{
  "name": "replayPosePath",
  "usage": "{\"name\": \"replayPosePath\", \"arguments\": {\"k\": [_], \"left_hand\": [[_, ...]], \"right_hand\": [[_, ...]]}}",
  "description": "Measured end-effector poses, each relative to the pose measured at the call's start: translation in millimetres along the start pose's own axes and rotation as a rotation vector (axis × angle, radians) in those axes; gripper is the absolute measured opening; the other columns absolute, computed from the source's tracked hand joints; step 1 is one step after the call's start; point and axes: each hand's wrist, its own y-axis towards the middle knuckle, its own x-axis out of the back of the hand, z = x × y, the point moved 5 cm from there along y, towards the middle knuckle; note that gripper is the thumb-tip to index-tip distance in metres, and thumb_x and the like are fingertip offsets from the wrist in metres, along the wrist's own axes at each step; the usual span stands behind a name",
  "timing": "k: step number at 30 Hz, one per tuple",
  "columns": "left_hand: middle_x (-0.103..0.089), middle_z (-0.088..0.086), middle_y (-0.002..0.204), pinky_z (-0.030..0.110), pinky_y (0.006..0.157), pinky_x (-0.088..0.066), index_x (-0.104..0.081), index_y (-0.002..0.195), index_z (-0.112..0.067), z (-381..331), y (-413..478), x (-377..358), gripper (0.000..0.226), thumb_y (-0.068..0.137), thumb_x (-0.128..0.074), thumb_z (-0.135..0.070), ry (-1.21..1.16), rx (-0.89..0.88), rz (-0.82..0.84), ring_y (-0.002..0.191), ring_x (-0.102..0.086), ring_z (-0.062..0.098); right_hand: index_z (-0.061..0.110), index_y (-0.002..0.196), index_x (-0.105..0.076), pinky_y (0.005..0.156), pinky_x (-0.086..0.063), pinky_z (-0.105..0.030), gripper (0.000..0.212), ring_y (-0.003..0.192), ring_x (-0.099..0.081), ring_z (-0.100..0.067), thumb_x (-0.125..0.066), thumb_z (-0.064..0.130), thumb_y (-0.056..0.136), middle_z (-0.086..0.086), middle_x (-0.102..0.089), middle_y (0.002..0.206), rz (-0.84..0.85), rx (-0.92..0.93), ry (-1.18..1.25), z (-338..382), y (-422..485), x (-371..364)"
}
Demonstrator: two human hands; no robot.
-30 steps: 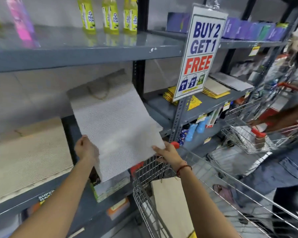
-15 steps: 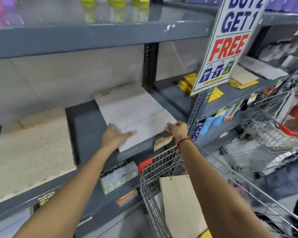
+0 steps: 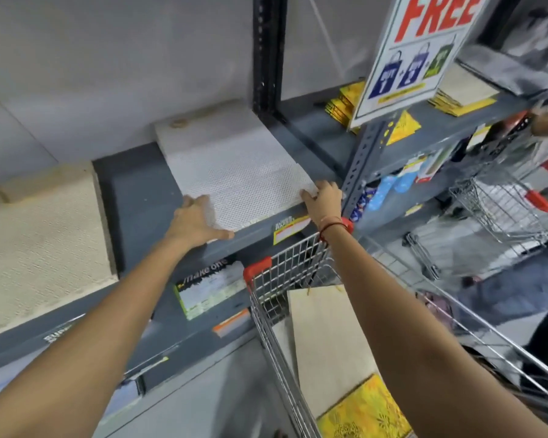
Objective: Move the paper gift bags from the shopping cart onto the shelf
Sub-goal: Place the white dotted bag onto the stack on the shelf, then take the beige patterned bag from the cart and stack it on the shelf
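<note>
white dotted gift bag, grey shelf, yellow patterned bag

**Readable text, shelf aisle**

I read "FREE" in red capitals on the hanging promo sign. A box under the shelf shows "make one". Shelf-edge price tag has print too blurred for me to read.

Bare shelf strip lying open between beige bag stack and white dotted bag. Black upright post blocking the bag's right side. Hanging sign crowding the neighbouring bay. Shopping cart rim standing just below the shelf edge.
</note>
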Motion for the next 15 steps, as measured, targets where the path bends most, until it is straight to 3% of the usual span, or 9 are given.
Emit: {"name": "replayPosePath", "arguments": {"k": [2,4,6,8,11,13,15], "left_hand": [[-0.006,0.016,0.158,0.054,0.117,-0.02,-0.022,0.147,-0.015,-5.1,-4.3,-3.3,0.104,0.066,-0.082,-0.042,0.074,0.043,-0.049,0.145,-0.009,0.04],[0.004,0.018,0.16,0.06,0.113,-0.016,-0.017,0.149,-0.014,-20.6,-17.4,-9.9,0.104,0.069,-0.08,-0.036,0.219,-0.029,-0.227,0.146,0.001,0.04],[-0.011,0.022,0.158,0.06,0.11,-0.023,-0.027,0.146,-0.011,-44.2,-45.4,-27.0,0.092,0.072,-0.078,-0.028,0.299,-0.283,-0.434,0.144,-0.013,0.042],[-0.033,0.024,0.15,0.057,0.106,-0.034,-0.045,0.138,-0.006,-70.0,-72.6,-75.6,0.072,0.074,-0.075,-0.024,0.275,-0.564,-0.442,0.136,-0.034,0.043],[-0.044,0.017,0.144,0.046,0.105,-0.04,-0.053,0.131,-0.005,-87.4,-87.5,-155.4,0.057,0.08,-0.069,-0.025,0.161,-0.649,-0.149,0.131,-0.044,0.036],[-0.038,0.012,0.147,0.041,0.109,-0.036,-0.043,0.138,-0.007,-93.7,-77.7,-206.8,0.061,0.085,-0.063,-0.03,0.146,-0.504,0.086,0.136,-0.037,0.03],[-0.035,0.013,0.146,0.041,0.106,-0.039,-0.033,0.142,-0.007,-88.0,-63.3,-260.3,0.068,0.086,-0.061,-0.034,0.274,-0.322,0.33,0.134,-0.036,0.031]], "right_hand": [[-0.002,0.134,-0.039,0.104,-0.038,-0.043,0.059,0.122,-0.048,-0.035,-0.06,0.028,0.089,-0.023,-0.052,0.131,0.031,0.037,0.137,-3.5,-7.1,6.6],[0.004,0.143,-0.025,0.103,-0.043,-0.039,0.07,0.123,-0.05,-0.029,-0.061,0.031,0.088,-0.019,-0.049,0.138,0.006,0.052,0.309,-13.4,-19.0,19.0],[0.011,0.143,-0.028,0.093,-0.046,-0.024,0.069,0.112,-0.058,-0.021,-0.06,0.036,0.088,-0.012,-0.056,0.13,-0.082,0.058,0.414,-29.5,-40.0,32.6],[0.012,0.136,-0.038,0.083,-0.047,-0.014,0.059,0.09,-0.062,-0.012,-0.061,0.034,0.087,-0.005,-0.062,0.109,-0.159,0.001,0.447,-74.1,-60.5,38.2],[0.002,0.125,-0.048,0.084,-0.05,-0.039,0.044,0.088,-0.061,-0.025,-0.062,0.02,0.088,-0.015,-0.063,0.097,-0.108,-0.215,0.389,-160.9,-98.8,23.2],[-0.003,0.125,-0.048,0.088,-0.047,-0.04,0.046,0.101,-0.062,-0.035,-0.063,0.019,0.088,-0.026,-0.064,0.109,-0.003,-0.426,0.32,-223.7,-123.5,5.1],[-0.002,0.126,-0.049,0.089,-0.044,-0.033,0.051,0.109,-0.06,-0.034,-0.065,0.024,0.086,-0.026,-0.062,0.119,0.095,-0.596,0.233,-279.4,-150.4,-13.7]]}}
